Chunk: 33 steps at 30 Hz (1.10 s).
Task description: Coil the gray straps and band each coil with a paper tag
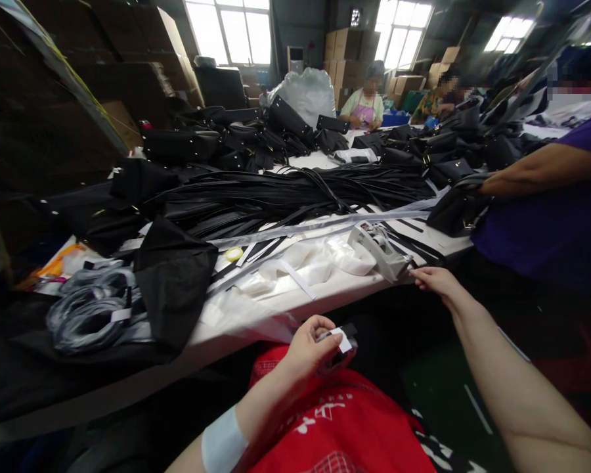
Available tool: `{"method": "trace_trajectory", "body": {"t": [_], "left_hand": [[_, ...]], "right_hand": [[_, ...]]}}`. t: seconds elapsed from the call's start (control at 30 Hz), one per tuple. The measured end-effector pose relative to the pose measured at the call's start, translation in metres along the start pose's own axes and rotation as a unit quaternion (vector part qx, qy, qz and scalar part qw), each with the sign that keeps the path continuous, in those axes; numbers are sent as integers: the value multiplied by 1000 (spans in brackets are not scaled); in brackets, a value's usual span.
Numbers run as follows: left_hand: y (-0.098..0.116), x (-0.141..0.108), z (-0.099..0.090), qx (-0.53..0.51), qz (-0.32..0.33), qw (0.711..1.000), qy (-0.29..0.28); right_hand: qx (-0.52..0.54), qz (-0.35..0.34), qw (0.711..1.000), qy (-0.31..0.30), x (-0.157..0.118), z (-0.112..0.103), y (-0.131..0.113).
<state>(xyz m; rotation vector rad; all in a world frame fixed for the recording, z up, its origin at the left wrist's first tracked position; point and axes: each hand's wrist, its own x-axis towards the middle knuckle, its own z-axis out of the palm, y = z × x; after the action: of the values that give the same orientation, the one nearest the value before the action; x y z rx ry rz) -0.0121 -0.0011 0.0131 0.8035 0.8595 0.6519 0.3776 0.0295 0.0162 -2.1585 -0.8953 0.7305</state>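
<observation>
My left hand (312,345) is closed above my red apron (320,420). It grips a dark bundle (347,338), perhaps a coiled strap, with a small white tag (343,341) under the thumb. My right hand (436,281) reaches to the table's front edge, thumb and fingers pinched at the front end of a light grey tape dispenser (381,253). Whatever sits between those fingertips is too small to make out. Left of the dispenser lies a loose band of white film (305,259) with a white strip (298,279) across it.
Long black straps (276,190) are heaped across the table (256,305), with black bags (285,125) behind. Coiled clear tubing (96,305) and black fabric (172,282) lie left. A yellow tape roll (234,254) sits nearby. At right, a purple-sleeved person's arm (546,171) handles a black bag.
</observation>
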Motion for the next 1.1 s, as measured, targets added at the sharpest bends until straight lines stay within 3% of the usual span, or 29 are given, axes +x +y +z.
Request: {"method": "trace_trajectory", "body": {"t": [0.17, 0.27, 0.47, 0.63, 0.8, 1.1], "left_hand": [[13, -8, 3, 11, 25, 1000, 2], [13, -6, 2, 22, 37, 999, 10], [10, 8, 8, 84, 111, 988, 64], [12, 15, 11, 171, 197, 960, 104], [14, 14, 7, 188, 233, 947, 118], [12, 11, 4, 184, 242, 947, 108]], "right_hand": [[-7, 28, 1000, 0, -8, 9, -4], [10, 5, 999, -40, -27, 15, -12], [75, -116, 974, -182, -112, 43, -54], [75, -171, 954, -235, -173, 71, -84], [81, -167, 941, -281, -184, 89, -90], [16, -155, 942, -299, -185, 101, -95]]}}
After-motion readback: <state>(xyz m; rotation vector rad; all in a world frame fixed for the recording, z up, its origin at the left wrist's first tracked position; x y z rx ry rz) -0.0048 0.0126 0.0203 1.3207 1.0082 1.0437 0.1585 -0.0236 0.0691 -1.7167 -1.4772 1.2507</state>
